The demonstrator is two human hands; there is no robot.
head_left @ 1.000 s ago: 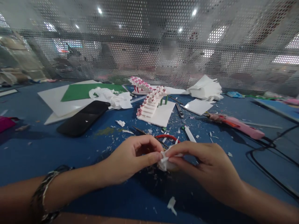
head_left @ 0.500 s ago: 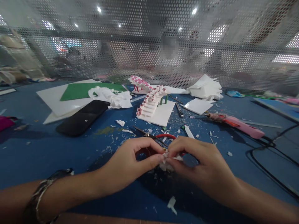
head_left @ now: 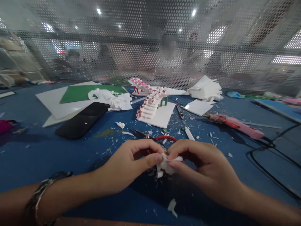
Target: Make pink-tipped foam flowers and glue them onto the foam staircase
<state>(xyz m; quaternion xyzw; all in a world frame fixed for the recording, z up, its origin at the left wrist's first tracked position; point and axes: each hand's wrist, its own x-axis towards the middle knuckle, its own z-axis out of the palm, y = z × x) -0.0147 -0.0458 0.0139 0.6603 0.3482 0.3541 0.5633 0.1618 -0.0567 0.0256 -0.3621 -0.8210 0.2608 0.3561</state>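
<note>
A small crumpled piece of white paper [head_left: 167,166] is pinched between both my hands above the blue table. My left hand [head_left: 134,164] grips its left side with thumb and fingertips. On the other side, my right hand [head_left: 203,169] pinches the paper's right edge. Just beyond my fingers lie scissors [head_left: 166,138] with red handles, partly hidden by the hands. Farther back stands a small white model staircase [head_left: 149,108] with dark red bits along its edge and green posts, set on a white board.
A black phone-like slab [head_left: 83,121], a green sheet [head_left: 91,93] and crumpled white tissue [head_left: 119,101] lie left. Rightward are a pink glue gun [head_left: 240,125] with black cable, a cutter knife [head_left: 179,111] and a white paper stack [head_left: 205,88]. Perforated metal screen [head_left: 141,59] closes the back.
My fingers have shifted slightly on the white paper, and more of it now shows, hanging below the fingertips. Both hands stay in nearly the same place.
</note>
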